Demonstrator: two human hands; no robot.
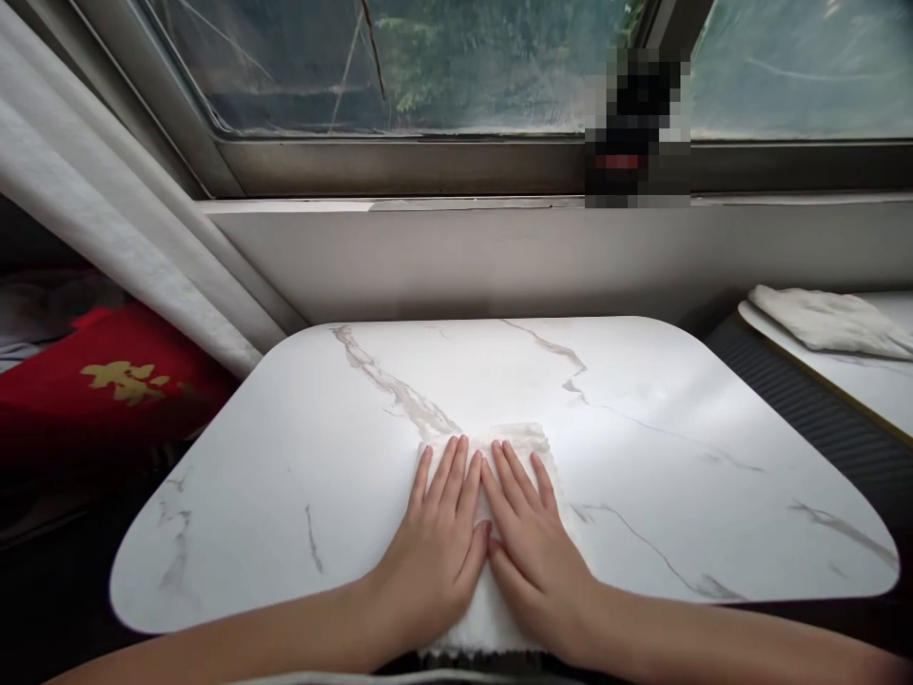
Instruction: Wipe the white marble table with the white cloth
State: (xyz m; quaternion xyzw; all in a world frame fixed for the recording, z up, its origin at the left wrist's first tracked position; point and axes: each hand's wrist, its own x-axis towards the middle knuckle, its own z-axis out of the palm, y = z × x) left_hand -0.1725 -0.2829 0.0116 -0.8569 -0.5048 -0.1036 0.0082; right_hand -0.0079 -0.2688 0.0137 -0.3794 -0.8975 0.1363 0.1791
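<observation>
A thin white cloth or tissue (524, 438) with a ragged edge lies on the white marble-patterned table (285, 457). My left hand (443, 533) rests flat on its left half, fingers stretched forward. Beside it, my right hand (532, 538) presses flat on the right half, fingers also extended. The two index fingertips and thumbs nearly meet in the middle. Most of the sheet is hidden under my palms, and its near end reaches the table's front edge.
A window (463, 67) with a metal frame runs behind the table, above a pale wall. At left hang a white curtain (121, 181) and a red cloth (114, 381) with gold marks. On the right, a folded white cloth (827, 319) lies on another surface.
</observation>
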